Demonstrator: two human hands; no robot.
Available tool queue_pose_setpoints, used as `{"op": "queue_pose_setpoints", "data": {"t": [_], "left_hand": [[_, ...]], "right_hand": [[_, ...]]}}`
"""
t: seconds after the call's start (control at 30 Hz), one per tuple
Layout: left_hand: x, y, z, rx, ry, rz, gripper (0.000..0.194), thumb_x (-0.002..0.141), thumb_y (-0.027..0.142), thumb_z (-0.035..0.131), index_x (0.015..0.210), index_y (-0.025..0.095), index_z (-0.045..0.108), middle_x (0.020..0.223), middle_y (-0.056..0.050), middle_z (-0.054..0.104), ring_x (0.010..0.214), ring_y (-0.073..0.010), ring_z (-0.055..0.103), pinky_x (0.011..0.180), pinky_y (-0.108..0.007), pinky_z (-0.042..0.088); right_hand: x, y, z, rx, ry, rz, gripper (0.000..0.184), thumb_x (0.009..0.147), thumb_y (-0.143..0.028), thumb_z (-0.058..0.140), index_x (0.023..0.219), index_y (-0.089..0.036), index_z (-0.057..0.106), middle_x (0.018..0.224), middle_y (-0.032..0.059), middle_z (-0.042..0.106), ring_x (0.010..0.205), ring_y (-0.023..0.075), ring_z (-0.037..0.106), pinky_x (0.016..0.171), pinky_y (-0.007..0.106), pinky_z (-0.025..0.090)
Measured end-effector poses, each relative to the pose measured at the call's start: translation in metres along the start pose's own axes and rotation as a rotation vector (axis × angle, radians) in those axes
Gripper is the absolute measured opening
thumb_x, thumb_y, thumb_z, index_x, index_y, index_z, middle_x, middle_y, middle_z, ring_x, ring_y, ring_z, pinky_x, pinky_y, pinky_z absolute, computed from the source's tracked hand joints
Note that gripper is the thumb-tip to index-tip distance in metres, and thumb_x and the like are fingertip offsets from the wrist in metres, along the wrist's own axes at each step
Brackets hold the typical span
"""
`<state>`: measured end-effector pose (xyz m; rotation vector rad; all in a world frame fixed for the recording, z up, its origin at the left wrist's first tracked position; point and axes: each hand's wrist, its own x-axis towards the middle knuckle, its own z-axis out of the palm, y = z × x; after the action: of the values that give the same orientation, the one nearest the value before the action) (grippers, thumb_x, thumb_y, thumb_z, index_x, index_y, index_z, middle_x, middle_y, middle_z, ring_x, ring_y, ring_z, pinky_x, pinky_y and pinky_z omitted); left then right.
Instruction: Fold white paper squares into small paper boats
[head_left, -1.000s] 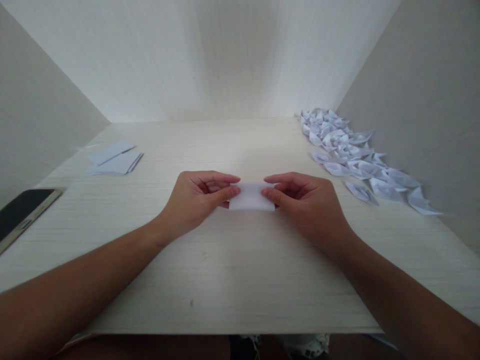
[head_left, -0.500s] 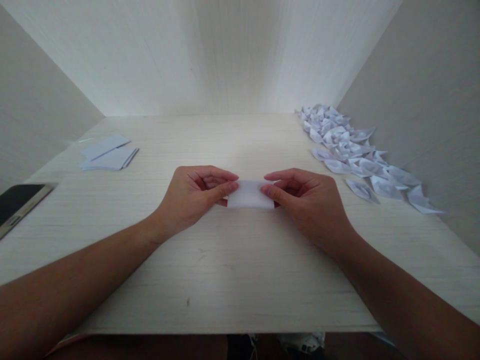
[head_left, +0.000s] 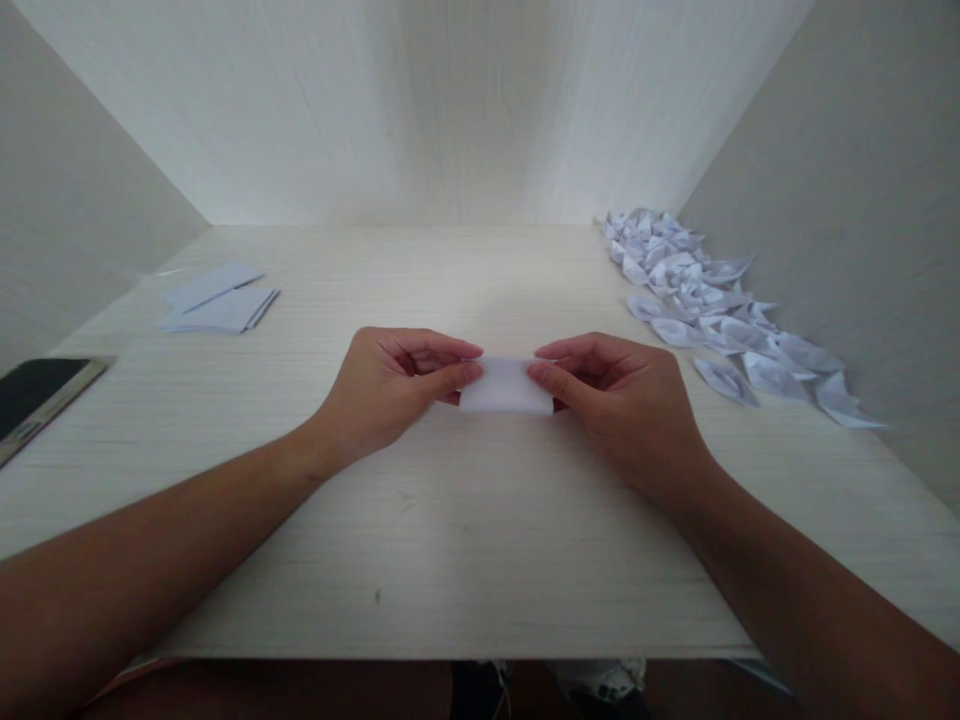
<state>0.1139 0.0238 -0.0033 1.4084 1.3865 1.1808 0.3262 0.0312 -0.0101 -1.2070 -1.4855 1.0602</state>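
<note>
A small white rectangle of paper (head_left: 506, 388) is held level between my two hands, over the middle of the table. My left hand (head_left: 401, 385) pinches its left end, thumb on the near face and fingers behind. At the other end my right hand (head_left: 615, 400) grips it the same way, the thumb near the upper right corner. Both hands are closed on the paper. The fingers behind the sheet are partly hidden, and I cannot tell whether it is folded.
Folded white paper boats (head_left: 675, 270) lie in a pile along the right wall, one boat (head_left: 724, 381) a little apart. White paper sheets (head_left: 221, 309) are stacked at the back left. A phone (head_left: 45, 395) lies at the left edge of the pale table (head_left: 420, 560).
Both hands keep their pinch on the paper, with hardly any finger movement. The whole view has shifted slightly, so the table and paper stack appear a little higher.
</note>
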Motion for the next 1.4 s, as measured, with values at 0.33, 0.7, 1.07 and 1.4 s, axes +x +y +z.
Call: {"op": "queue_pose_setpoints", "data": {"t": [0.33,0.7,1.07,1.4], "left_hand": [[0.001,-0.008,-0.001,-0.025,-0.015,-0.019,0.009,0.073,0.022,0.087,0.081,0.024,0.085,0.058,-0.001,0.071,0.055,-0.0152,0.067,0.047,-0.023,0.053],[-0.003,-0.004,-0.003,0.021,-0.185,0.051,0.010,0.072,0.028,0.087,0.079,0.021,0.082,0.075,-0.004,0.079,0.066,-0.0161,0.071,0.058,-0.023,0.057],[-0.017,0.002,0.006,-0.019,0.109,0.114,0.007,0.075,0.025,0.086,0.081,0.025,0.082,0.076,-0.002,0.080,0.064,-0.0159,0.073,0.059,-0.026,0.059],[-0.022,-0.002,0.006,-0.052,0.104,0.106,0.008,0.078,0.027,0.087,0.085,0.026,0.083,0.078,-0.001,0.081,0.068,-0.0164,0.074,0.063,-0.026,0.061]], "right_hand": [[0.000,0.001,-0.004,-0.026,-0.029,-0.034,0.017,0.081,-0.027,0.084,0.097,-0.020,0.083,0.081,0.0041,0.080,0.067,0.0152,0.071,0.064,0.029,0.061],[-0.005,0.002,-0.001,-0.173,-0.113,-0.194,0.014,0.086,-0.028,0.079,0.098,-0.024,0.085,0.090,0.0039,0.083,0.079,0.0192,0.075,0.078,0.034,0.061],[-0.008,-0.005,0.006,0.254,-0.165,-0.022,0.044,0.071,-0.033,0.093,0.107,-0.019,0.072,0.085,0.0036,0.080,0.078,0.0190,0.077,0.076,0.033,0.064],[-0.008,-0.008,0.008,0.288,-0.116,-0.035,0.026,0.076,-0.028,0.089,0.096,-0.018,0.077,0.080,0.0022,0.079,0.070,0.0145,0.073,0.069,0.028,0.061]]}}
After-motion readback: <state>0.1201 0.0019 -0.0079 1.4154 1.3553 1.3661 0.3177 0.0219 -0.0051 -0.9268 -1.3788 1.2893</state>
